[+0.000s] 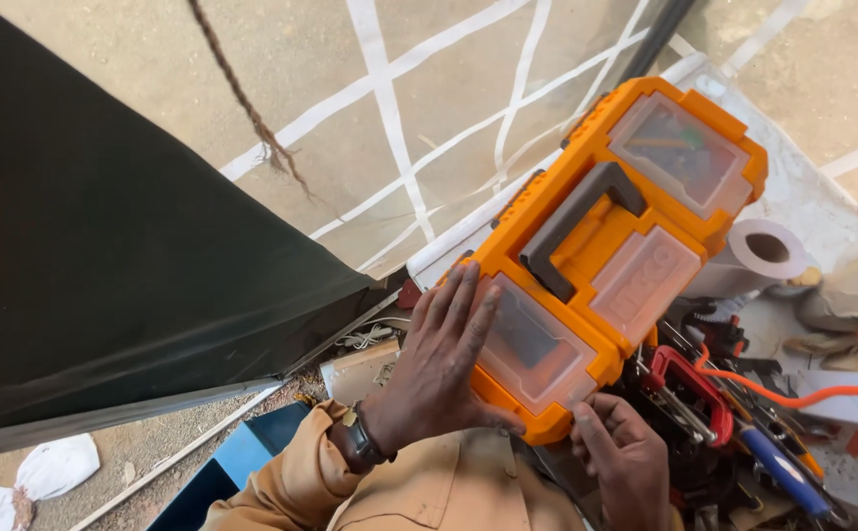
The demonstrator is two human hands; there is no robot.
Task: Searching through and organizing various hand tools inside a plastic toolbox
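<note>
**Two hands on an orange toolbox, seen from above**

Nearest, at 6 o'clock, tan sleeves (429, 492) and a wristwatch (360, 444). The left hand (439, 364) lies flat, fingers spread, on the toolbox (606, 256) lid at its near end, over a clear compartment cover (532, 344); the spread probably steadies the box. The right hand (625, 457), at 5 o'clock, curls its fingers against the near corner of the box, seemingly at the edge or a latch; whether it pinches anything cannot be told. The box lies slantwise, running toward 1 o'clock, grey handle (576, 226) folded flat at mid-lid.

At 4 o'clock, beside the box, a clutter of tools: a red clamp (689, 383), a blue-handled tool (783, 472), an orange cable (793, 395). At 3 o'clock, a paper roll (758, 256) touches the box's side. All rest on a worn white surface (802, 187).

Beyond, a dark sheet (104, 226) fills 9 to 11 o'clock; sunlit ground (429, 88) crossed by pale bands lies at 12, with a frayed rope (252, 108).
</note>
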